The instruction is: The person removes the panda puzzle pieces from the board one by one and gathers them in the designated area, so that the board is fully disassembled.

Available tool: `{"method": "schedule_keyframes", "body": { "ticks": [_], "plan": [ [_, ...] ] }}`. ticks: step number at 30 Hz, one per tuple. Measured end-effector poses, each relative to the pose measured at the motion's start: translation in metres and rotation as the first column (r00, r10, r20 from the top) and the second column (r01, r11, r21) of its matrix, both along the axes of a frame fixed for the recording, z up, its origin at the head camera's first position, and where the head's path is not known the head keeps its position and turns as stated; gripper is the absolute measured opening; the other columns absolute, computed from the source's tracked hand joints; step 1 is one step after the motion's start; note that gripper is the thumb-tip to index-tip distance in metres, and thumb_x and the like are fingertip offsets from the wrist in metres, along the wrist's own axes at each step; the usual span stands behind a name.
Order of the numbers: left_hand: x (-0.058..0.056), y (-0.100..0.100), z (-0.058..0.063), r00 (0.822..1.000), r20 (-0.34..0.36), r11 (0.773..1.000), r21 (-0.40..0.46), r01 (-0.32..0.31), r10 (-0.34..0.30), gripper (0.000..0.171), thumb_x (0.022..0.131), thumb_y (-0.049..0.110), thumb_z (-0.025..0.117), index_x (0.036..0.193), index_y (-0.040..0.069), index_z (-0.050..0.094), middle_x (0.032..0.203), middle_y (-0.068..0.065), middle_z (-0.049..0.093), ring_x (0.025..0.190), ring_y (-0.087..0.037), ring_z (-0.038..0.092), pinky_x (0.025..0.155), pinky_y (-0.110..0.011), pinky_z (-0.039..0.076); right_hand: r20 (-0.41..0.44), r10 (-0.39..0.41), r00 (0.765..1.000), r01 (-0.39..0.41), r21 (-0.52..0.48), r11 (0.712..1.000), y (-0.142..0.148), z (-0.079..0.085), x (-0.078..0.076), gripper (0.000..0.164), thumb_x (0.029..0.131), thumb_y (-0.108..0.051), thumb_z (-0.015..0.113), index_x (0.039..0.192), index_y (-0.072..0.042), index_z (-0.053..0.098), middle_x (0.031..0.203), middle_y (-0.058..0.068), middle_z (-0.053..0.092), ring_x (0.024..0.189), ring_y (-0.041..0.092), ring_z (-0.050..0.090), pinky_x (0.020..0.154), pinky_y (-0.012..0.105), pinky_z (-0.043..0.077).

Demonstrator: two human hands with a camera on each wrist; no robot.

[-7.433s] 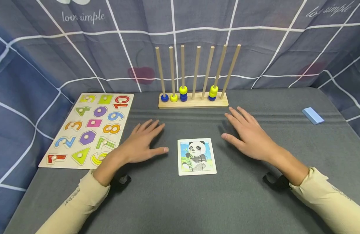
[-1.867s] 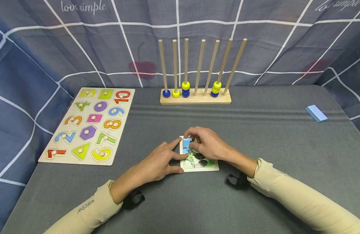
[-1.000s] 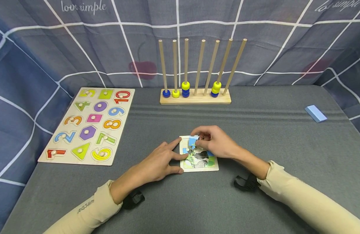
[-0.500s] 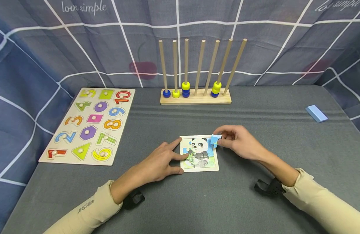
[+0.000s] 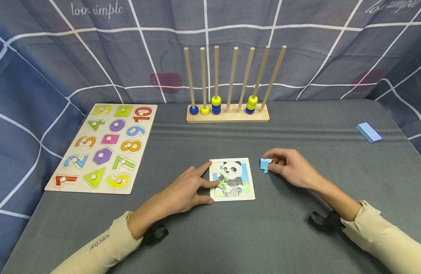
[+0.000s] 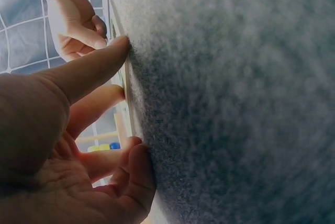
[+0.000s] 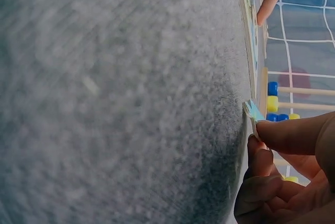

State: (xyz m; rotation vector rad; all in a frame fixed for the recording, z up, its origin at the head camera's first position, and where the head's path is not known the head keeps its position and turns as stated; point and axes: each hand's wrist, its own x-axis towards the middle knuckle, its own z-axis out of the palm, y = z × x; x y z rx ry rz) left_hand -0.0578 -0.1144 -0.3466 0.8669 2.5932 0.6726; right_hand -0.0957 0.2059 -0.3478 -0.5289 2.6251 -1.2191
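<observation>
Beige sleeves (image 5: 104,239) flank the near side of the panda puzzle (image 5: 233,179), with black straps (image 5: 156,233) at the wrists. Left of the puzzle, the left hand (image 5: 184,190) grips nothing: its fingers are extended and spread, the thumb by the near left corner, one fingertip over the left border, another at the far left corner. Right of the puzzle, and apart from it, the right hand (image 5: 294,167) pinches a blue piece (image 5: 264,164) between thumb and fingers, a tab pointing toward the near side; whether the piece touches the grey cloth (image 5: 231,236) I cannot tell. The puzzle itself lies flat on that cloth in its pale frame, a pale patch showing in its far left part. Well to the puzzle's left is a number board (image 5: 97,171) with knobbed digits and shapes. Far right of the puzzle and beyond it lies a light blue block (image 5: 369,132). Straight behind the puzzle, a wooden stand (image 5: 227,118) carries seven rods, some with blue and yellow rings (image 5: 216,101). Farthest back hangs a blue-grey curtain (image 5: 306,49) with white lines.
</observation>
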Motion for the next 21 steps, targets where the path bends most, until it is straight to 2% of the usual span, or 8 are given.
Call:
{"method": "schedule_keyframes", "body": {
  "ticks": [5,16,21],
  "plan": [
    [-0.0002,-0.0001,0.0003,1.000,0.004,1.000,0.003,-0.001,0.001,0.052,0.083,0.029,0.080,0.131,0.016,0.065,0.156,-0.022,0.029,0.093,-0.022,0.045,0.084,-0.040,0.041,-0.061,0.013,0.998,-0.009,0.065,0.998,-0.0003,-0.0033,-0.0012,0.022,0.088,0.001,0.069,0.110,-0.003,0.070,0.076,-0.001,0.061,0.063,0.011,0.051,0.058,0.027,0.040],
    [-0.0006,-0.0004,0.0006,1.000,0.009,1.000,0.002,-0.003,0.003,0.052,0.083,0.029,0.080,0.131,0.016,0.065,0.157,-0.022,0.029,0.095,-0.023,0.045,0.086,-0.041,0.041,-0.115,0.010,0.993,0.008,0.156,0.988,-0.0029,-0.0041,0.0012,0.028,0.086,-0.006,0.075,0.113,-0.002,0.069,0.090,0.004,0.056,0.073,0.015,0.047,0.065,0.032,0.038],
    [-0.0005,-0.0008,0.0001,1.000,0.011,1.000,0.001,-0.006,0.006,0.052,0.084,0.029,0.080,0.132,0.017,0.065,0.157,-0.022,0.028,0.096,-0.023,0.046,0.086,-0.042,0.042,-0.106,-0.005,0.994,0.023,0.173,0.985,-0.0038,-0.0030,0.0019,0.030,0.086,-0.008,0.076,0.115,-0.003,0.069,0.092,0.006,0.055,0.075,0.017,0.047,0.066,0.034,0.037]
  ]
}}
